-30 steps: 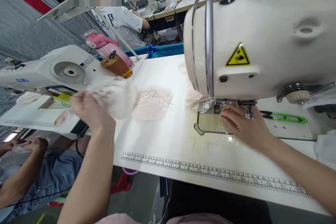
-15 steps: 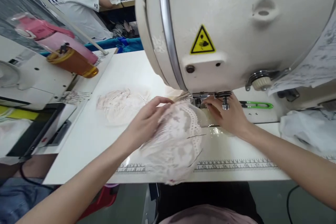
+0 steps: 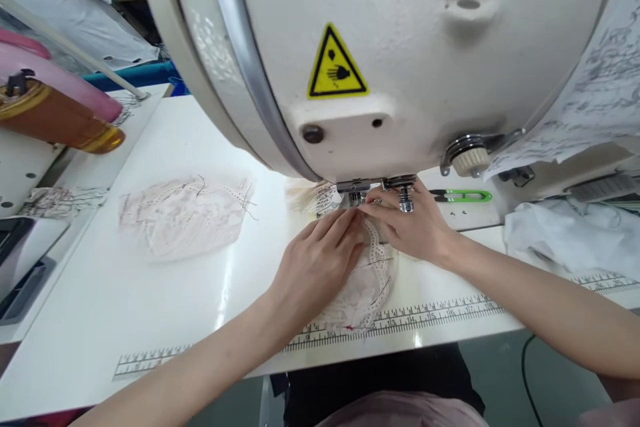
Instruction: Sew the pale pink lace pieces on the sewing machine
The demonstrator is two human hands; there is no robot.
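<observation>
A pale pink lace piece [image 3: 359, 293] with a scalloped trim and loose dark threads lies under the sewing machine's head [image 3: 400, 67]. My left hand [image 3: 320, 257] covers its upper left part, fingers pressed together on the fabric just in front of the presser foot [image 3: 356, 198]. From the right, my right hand [image 3: 417, 223] reaches in beside the foot, thumb and forefinger closed at the lace's upper edge. Both hands' fingertips almost meet there. The needle point and the fabric beneath the foot are hidden.
Another lace piece [image 3: 187, 220] lies flat on the white table at left. Green thread snips [image 3: 463, 195] rest right of the needle area, with white cloth [image 3: 570, 233] beyond. An amber cup [image 3: 60, 117] and pink bottle [image 3: 70, 83] stand left; a co-worker's white shirt [image 3: 75, 3] shows behind.
My left hand has moved from the lace's left edge onto its top, close to the foot, and more of the piece is covered. The view has shifted right and closer to the machine.
</observation>
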